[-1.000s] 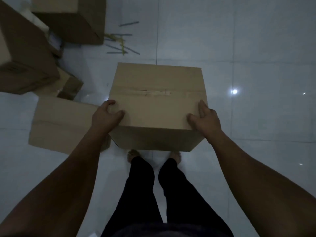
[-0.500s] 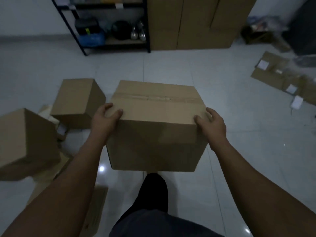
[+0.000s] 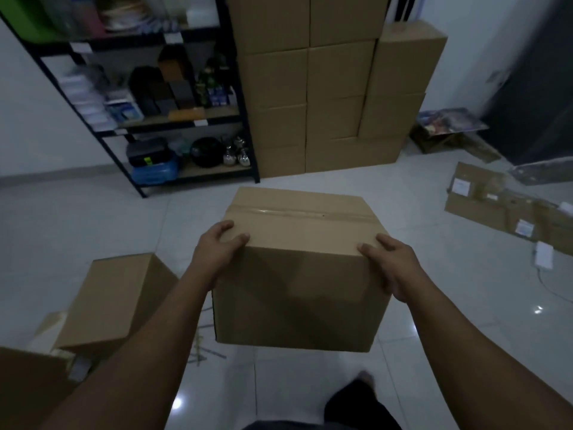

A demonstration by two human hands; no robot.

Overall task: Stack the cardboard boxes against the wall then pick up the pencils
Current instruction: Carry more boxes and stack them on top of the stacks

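I hold a taped cardboard box (image 3: 297, 274) in the air in front of me, above the floor. My left hand (image 3: 217, 249) grips its near left top corner and my right hand (image 3: 390, 268) grips its near right top corner. A stack of cardboard boxes (image 3: 335, 88) stands against the far wall straight ahead. Another cardboard box (image 3: 117, 299) rests on the floor at the lower left. Several pencils (image 3: 204, 352) lie on the tiles below the held box, partly hidden by my left forearm.
A dark metal shelf (image 3: 155, 119) full of items stands left of the stack. Flattened cardboard sheets (image 3: 502, 209) lie on the floor at the right, and a dark panel (image 3: 533, 88) leans at the far right. One more box corner (image 3: 28, 386) shows at the bottom left.
My view has lifted from the floor toward the wall stack and shelf, which are now closer. The box stays gripped in both hands and is carried toward the stack.
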